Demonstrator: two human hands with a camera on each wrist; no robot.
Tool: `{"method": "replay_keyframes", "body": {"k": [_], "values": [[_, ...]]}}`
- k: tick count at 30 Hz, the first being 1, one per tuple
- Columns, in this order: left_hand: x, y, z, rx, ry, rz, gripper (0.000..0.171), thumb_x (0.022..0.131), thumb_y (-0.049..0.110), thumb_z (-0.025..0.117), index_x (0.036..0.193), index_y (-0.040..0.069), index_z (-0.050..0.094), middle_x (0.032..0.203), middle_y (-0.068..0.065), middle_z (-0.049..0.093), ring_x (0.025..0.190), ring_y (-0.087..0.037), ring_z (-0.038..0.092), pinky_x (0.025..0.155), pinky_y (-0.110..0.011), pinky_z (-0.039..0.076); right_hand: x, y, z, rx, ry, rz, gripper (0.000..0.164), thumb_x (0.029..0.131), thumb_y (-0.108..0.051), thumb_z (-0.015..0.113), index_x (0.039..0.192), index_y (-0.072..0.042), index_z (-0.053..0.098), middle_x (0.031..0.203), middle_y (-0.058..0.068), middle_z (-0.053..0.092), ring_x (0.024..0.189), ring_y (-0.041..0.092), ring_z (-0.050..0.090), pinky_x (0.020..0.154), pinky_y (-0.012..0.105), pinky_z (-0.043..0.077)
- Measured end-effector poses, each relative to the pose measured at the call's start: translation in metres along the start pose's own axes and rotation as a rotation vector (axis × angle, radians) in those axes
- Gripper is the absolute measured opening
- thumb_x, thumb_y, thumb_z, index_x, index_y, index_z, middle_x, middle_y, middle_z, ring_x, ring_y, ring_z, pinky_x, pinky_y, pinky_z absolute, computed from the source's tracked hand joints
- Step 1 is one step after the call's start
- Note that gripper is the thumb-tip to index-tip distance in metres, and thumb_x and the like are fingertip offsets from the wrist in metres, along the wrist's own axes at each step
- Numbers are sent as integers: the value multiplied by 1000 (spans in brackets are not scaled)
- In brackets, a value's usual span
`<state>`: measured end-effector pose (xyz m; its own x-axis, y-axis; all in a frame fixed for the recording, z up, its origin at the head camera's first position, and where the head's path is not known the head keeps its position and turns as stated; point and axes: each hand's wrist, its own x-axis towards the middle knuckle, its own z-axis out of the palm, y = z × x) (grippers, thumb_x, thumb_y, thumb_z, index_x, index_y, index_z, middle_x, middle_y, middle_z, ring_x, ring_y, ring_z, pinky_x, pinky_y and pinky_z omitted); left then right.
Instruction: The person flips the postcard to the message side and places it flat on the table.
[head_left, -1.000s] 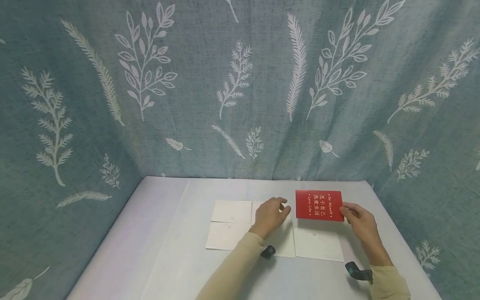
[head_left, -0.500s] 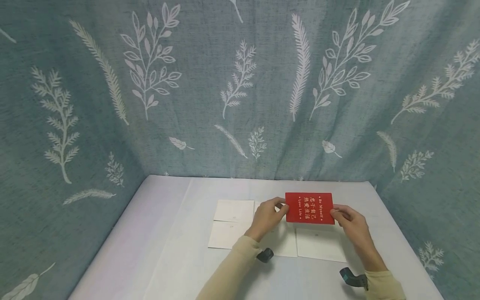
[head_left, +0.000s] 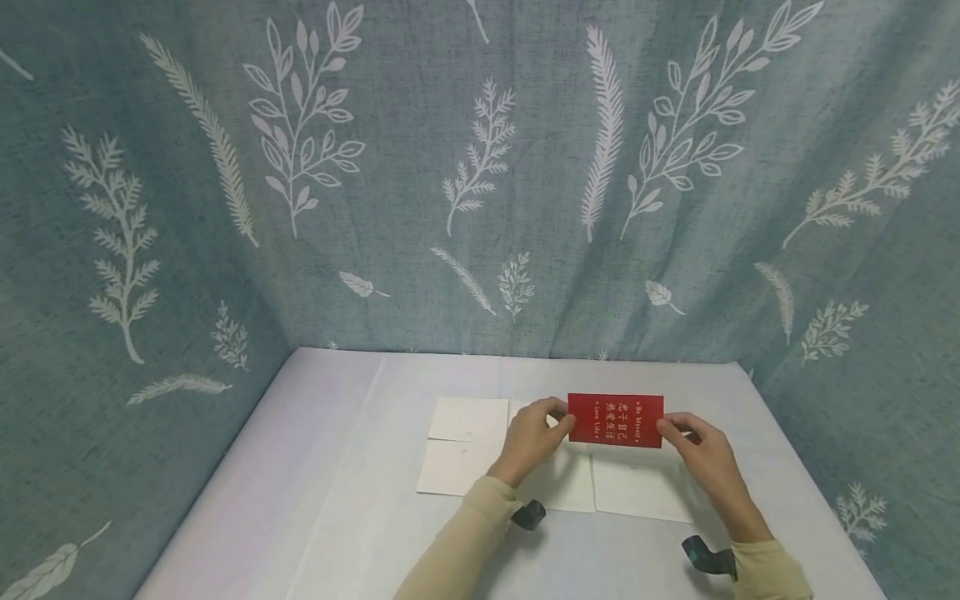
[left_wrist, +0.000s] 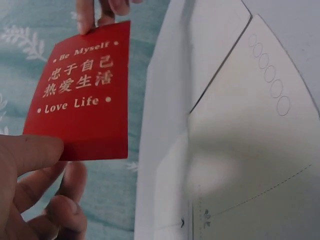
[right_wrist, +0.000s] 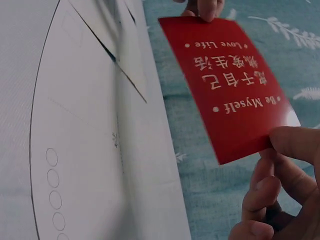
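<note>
Both hands hold up a red postcard above the table. Its face carries pale lettering, with "Be Myself" and "Love Life" around Chinese characters. My left hand pinches the left end between thumb and fingers. At the opposite end, my right hand pinches the edge, its thumb on the printed face. Below lie several white postcards in rows, including a front-right card and a back-left card. In the left wrist view, one white card shows a row of printed ovals and a dashed line.
The white tabletop reaches back to a green curtain with white leaf patterns, which also hangs along both sides. A dark wrist camera sits at the left sleeve, another camera at the right.
The red postcard has moved left, and my left hand has taken hold of its left end. Since half a second ago it has tilted, looking shorter and darker in the head view.
</note>
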<state>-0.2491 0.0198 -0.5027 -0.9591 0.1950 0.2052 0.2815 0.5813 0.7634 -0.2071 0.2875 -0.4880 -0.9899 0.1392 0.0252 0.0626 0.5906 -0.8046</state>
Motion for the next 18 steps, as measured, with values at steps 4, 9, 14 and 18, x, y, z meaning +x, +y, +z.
{"method": "replay_keyframes", "body": {"k": [4,9,14,18], "values": [[-2,0,-2,-32,5,-1,19,96,26,66,108,14,73,90,7,69,71,-4,53,61,-23,44,-1,1,0,12,-21,-10,58,98,-51,61,128,-1,63,120,20,66,112,33,57,88,42,47],[-4,-1,-3,-126,-13,-11,21,96,26,67,109,12,73,84,9,68,69,-4,56,60,-23,46,-2,5,0,20,-27,-45,55,98,-48,63,125,-1,65,112,16,71,104,26,59,80,32,50],[-5,-3,-3,-166,-27,8,21,96,27,66,110,14,74,90,8,71,71,-4,57,64,-24,48,-2,9,-2,80,-23,-127,43,100,-37,65,122,-1,67,106,13,72,83,14,58,69,27,48],[-6,-5,-2,-182,-44,6,19,98,26,64,113,20,75,99,10,71,73,-4,58,65,-24,49,-4,13,-4,126,-56,-186,36,102,-31,62,125,-3,66,111,13,73,87,14,63,73,29,52]]}}
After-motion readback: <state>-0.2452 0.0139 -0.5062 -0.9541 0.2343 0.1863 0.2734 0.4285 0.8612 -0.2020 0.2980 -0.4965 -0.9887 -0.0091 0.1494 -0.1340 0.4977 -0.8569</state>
